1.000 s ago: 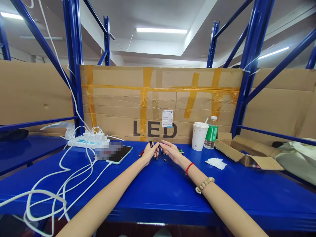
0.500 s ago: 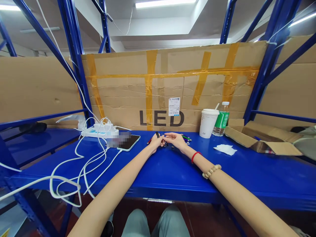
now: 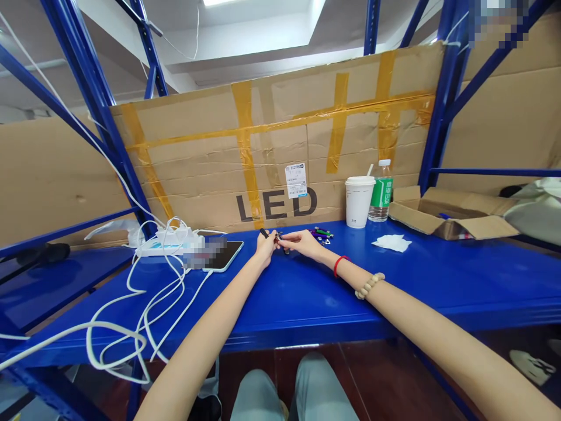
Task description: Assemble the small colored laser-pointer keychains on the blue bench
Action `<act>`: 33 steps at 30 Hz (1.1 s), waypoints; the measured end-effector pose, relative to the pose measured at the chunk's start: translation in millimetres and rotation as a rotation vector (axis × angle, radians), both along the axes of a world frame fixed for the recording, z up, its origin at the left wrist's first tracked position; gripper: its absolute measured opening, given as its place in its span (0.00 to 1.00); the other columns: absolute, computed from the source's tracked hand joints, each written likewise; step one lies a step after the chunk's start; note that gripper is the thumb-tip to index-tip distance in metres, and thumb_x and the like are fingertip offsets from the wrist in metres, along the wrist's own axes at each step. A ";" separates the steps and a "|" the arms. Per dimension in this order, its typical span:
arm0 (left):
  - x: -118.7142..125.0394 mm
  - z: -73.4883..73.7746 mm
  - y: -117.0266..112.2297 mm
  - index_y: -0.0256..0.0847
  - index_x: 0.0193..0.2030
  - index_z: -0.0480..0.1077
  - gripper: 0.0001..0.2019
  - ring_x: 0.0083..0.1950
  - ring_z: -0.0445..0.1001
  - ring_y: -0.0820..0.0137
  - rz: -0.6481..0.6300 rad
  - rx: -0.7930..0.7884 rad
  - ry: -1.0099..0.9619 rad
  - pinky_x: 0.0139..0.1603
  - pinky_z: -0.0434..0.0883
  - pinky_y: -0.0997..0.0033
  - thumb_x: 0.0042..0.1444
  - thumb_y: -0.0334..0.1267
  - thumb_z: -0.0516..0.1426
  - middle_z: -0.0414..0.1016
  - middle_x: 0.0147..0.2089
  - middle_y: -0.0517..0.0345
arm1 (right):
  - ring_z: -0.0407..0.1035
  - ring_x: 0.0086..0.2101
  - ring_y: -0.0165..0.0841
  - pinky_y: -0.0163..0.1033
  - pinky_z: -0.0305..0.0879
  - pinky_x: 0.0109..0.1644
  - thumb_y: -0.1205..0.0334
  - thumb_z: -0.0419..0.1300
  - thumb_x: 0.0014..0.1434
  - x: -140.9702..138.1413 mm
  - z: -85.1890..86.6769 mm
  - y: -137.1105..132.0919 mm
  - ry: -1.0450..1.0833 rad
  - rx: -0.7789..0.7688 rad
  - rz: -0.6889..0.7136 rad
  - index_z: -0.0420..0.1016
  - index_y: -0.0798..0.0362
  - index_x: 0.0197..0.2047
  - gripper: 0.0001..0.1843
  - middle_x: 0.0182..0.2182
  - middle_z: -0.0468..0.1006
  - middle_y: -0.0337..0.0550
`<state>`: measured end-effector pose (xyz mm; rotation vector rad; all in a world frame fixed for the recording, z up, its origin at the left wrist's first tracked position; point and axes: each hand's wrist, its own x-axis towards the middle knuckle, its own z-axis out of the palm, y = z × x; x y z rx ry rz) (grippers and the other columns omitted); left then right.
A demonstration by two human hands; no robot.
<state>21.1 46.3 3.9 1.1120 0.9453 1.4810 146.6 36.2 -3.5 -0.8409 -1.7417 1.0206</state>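
Both arms reach far out over the blue metal table (image 3: 307, 298). My left hand (image 3: 265, 248) is closed round a small dark pen-like piece whose black end sticks up past the fingers. My right hand (image 3: 303, 242) pinches the other end of the same small piece (image 3: 277, 236), so the two hands meet fingertip to fingertip. A red string and a bead bracelet (image 3: 369, 285) sit on the right wrist. Several small coloured pens or pen parts (image 3: 322, 233) lie on the table just behind the right hand.
A tablet (image 3: 221, 256) and a white power strip (image 3: 163, 244) with looping white cables (image 3: 131, 327) lie to the left. A white paper cup (image 3: 359, 201), a green-labelled bottle (image 3: 381, 197), a tissue (image 3: 391, 242) and an open cardboard box (image 3: 451, 216) stand right. A taped cardboard wall marked LED backs the table.
The camera has tilted down and rolled, so my knees now show. The hands stay together on the small piece, now pinching it more tightly than a second ago.
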 end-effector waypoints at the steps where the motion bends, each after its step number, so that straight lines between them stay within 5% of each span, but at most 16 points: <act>1: 0.1 -0.5 0.3 0.40 0.25 0.49 0.12 0.13 0.59 0.82 0.004 0.002 0.002 0.15 0.58 0.82 0.52 0.30 0.52 0.58 0.15 0.70 | 0.69 0.26 0.28 0.32 0.66 0.31 0.55 0.62 0.43 -0.6 -0.1 0.1 -0.001 0.033 0.015 0.76 0.59 0.35 0.18 0.28 0.77 0.44; 9: 1.4 -3.7 1.3 0.39 0.27 0.51 0.12 0.14 0.61 0.82 0.020 0.043 0.035 0.15 0.59 0.82 0.52 0.36 0.54 0.60 0.16 0.69 | 0.68 0.24 0.28 0.31 0.63 0.28 0.56 0.59 0.46 3.0 -2.5 10.2 -0.092 0.242 -0.045 0.77 0.58 0.33 0.15 0.26 0.77 0.42; 15: -1.5 -0.7 -1.8 0.39 0.29 0.52 0.17 0.18 0.68 0.78 0.023 0.093 0.162 0.16 0.64 0.81 0.45 0.41 0.59 0.67 0.23 0.63 | 0.65 0.20 0.27 0.30 0.58 0.21 0.58 0.54 0.51 10.0 -3.1 14.7 -0.143 0.259 -0.163 0.76 0.57 0.38 0.16 0.24 0.77 0.41; 21: 5.1 -2.0 -3.3 0.39 0.32 0.51 0.16 0.19 0.70 0.76 -0.095 0.017 0.158 0.19 0.65 0.80 0.46 0.31 0.59 0.67 0.21 0.64 | 0.69 0.26 0.31 0.33 0.64 0.30 0.58 0.55 0.50 12.8 -1.0 18.6 -0.071 0.331 -0.232 0.76 0.58 0.34 0.14 0.29 0.78 0.45; 28: 3.4 2.6 -4.8 0.39 0.31 0.51 0.09 0.19 0.70 0.77 0.024 -0.013 0.167 0.19 0.67 0.79 0.51 0.28 0.52 0.69 0.27 0.61 | 0.71 0.28 0.35 0.36 0.65 0.32 0.59 0.57 0.48 25.0 1.0 21.2 -0.095 0.352 -0.403 0.77 0.57 0.31 0.11 0.29 0.78 0.47; 33: 2.9 1.1 -5.7 0.39 0.30 0.51 0.13 0.21 0.71 0.76 -0.085 0.030 0.154 0.19 0.67 0.79 0.50 0.35 0.56 0.70 0.31 0.57 | 0.71 0.30 0.35 0.36 0.66 0.33 0.58 0.58 0.47 22.8 0.3 20.0 -0.073 0.353 -0.293 0.77 0.55 0.31 0.11 0.29 0.78 0.45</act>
